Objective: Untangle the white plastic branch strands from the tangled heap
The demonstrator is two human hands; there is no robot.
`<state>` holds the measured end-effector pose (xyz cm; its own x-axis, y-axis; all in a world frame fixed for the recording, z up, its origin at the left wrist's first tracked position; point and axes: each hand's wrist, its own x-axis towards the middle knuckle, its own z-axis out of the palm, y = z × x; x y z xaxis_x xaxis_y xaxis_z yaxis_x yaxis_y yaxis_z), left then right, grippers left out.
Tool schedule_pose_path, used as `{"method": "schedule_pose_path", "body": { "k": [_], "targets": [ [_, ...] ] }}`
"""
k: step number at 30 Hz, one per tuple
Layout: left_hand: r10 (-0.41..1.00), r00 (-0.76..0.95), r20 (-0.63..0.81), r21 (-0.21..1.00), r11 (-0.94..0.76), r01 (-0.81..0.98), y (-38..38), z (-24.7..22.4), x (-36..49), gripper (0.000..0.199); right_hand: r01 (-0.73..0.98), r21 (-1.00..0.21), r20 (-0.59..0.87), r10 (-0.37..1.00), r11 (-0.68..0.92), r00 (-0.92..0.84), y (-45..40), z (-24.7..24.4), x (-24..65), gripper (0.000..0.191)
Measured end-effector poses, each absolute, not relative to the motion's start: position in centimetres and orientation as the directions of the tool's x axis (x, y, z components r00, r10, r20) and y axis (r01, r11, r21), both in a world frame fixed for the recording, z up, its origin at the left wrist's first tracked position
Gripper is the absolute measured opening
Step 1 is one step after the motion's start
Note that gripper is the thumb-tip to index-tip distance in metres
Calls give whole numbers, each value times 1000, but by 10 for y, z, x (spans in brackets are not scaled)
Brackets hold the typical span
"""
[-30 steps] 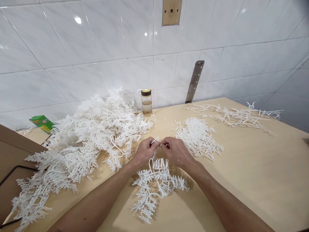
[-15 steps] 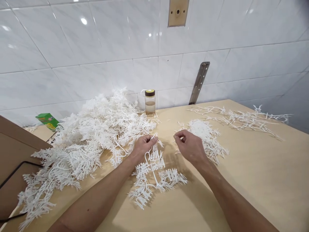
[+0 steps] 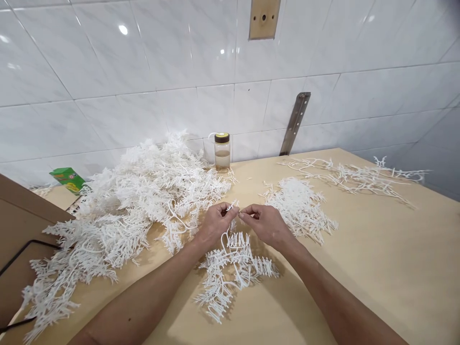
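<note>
Pinched in my left hand (image 3: 217, 223) is a white plastic branch (image 3: 235, 266) with many fine sprigs, which hangs down below my fingers over the table. My right hand (image 3: 264, 223) meets the left one, its thumb and forefinger closed at the branch's upper end; the small tip between them is mostly hidden. To the left lies a big tangled heap of similar white branches (image 3: 154, 187). Just beyond my right hand is a flat pile of small white sprigs (image 3: 302, 206).
Bare white stems (image 3: 355, 177) lie at the table's back right. A bottle with a dark lid (image 3: 222, 155) stands near the tiled wall. A green packet (image 3: 68, 179) and a brown box (image 3: 25, 239) are at left. A metal strip (image 3: 295, 123) leans on the wall.
My right hand has moved left from beside the sprig pile to meet my left hand at the branch. The hanging branch has shifted slightly down and right.
</note>
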<state>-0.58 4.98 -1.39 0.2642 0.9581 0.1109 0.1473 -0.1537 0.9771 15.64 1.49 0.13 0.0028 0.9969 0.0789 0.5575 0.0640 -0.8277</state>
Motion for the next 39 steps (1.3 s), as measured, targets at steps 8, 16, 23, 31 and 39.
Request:
{"method": "schedule_pose_path", "body": {
  "k": [8,16,23,31,39],
  "targets": [
    [969,210,128,961,-174,214,43,-12,-3,32,692,-715,176,983,94,49,13,-1,150,20],
    [950,146,277,930,-303,207,35,-8,-1,27,719,-695,118,985,-8,126,16,-2,149,15],
    [979,204,-23,995,43,-95,58,-15,-12,43,784,-617,241,933,-65,267,26,1,193,11],
    [963,263,-65,994,86,-70,54,-17,-9,43,692,-722,198,961,9,194,22,8,197,25],
    [958,284,-27,990,65,-128,52,-18,-6,40,606,-790,105,994,95,-19,13,3,157,22]
  ]
}}
